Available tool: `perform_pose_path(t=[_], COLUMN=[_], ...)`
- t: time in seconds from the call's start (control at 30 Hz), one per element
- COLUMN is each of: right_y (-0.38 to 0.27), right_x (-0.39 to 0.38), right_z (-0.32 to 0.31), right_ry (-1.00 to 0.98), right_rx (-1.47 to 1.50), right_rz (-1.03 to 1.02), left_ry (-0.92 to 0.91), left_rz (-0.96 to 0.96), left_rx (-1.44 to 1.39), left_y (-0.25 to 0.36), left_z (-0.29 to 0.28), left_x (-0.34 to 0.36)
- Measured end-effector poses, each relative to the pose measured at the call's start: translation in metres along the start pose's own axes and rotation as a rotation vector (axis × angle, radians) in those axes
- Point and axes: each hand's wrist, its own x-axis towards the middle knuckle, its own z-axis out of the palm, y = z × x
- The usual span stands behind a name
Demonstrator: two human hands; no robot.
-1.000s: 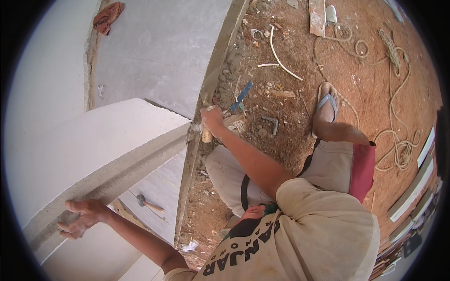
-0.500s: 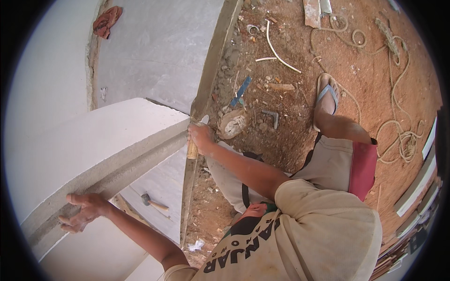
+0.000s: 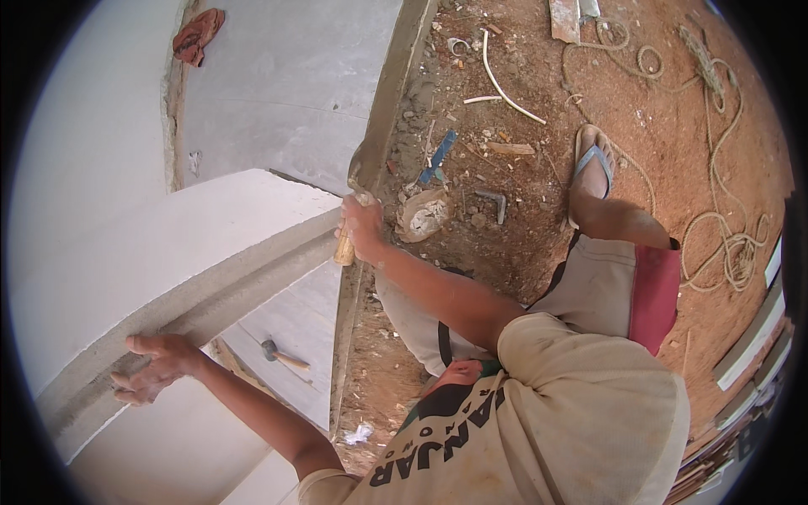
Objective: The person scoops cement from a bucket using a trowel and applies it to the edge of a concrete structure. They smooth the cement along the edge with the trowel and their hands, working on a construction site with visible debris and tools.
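Note:
My right hand [image 3: 362, 225] is closed round a wooden-handled tool [image 3: 344, 250], at the corner end of the pale wall. Its handle sticks out below the fist; the working end is hidden behind the fingers. My left hand [image 3: 158, 368] lies against the rough grey grooved edge [image 3: 215, 311] of the white wall [image 3: 168, 240], with thumb and fingers apart and nothing in them. The two hands are well apart along this same edge.
A hammer [image 3: 271, 350] lies on the grey floor [image 3: 286, 84] beyond the wall. A reddish cloth [image 3: 199, 37] is at upper left. The dirt ground at right carries rope [image 3: 730, 251], a white tube [image 3: 497, 80], a blue strip [image 3: 438, 155] and a crumpled bag [image 3: 423, 215].
My right hand has turned and risen slightly, with the tool still held; the pale metal tip seen earlier above the fist no longer shows. My left hand stays at the edge. The view shifts slightly.

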Motion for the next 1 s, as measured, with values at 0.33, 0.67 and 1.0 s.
perform_pose_path(t=[0.33, 0.67, 1.0], right_y=[0.008, -0.086, -0.174], right_x=[0.017, 0.069, 0.119], right_z=[-0.018, 0.000, 0.022], right_ry=[-0.011, -0.158, -0.276], right_rx=[0.266, 0.197, 0.048], right_rz=[0.290, 0.182, -0.015], left_ry=[-0.015, 0.019, 0.030], left_rz=[0.019, 0.010, 0.008], left_rx=[0.062, -0.022, -0.042], left_y=[-0.003, 0.001, 0.003], left_z=[-0.003, -0.001, 0.003], left_x=[0.001, -0.002, -0.003])
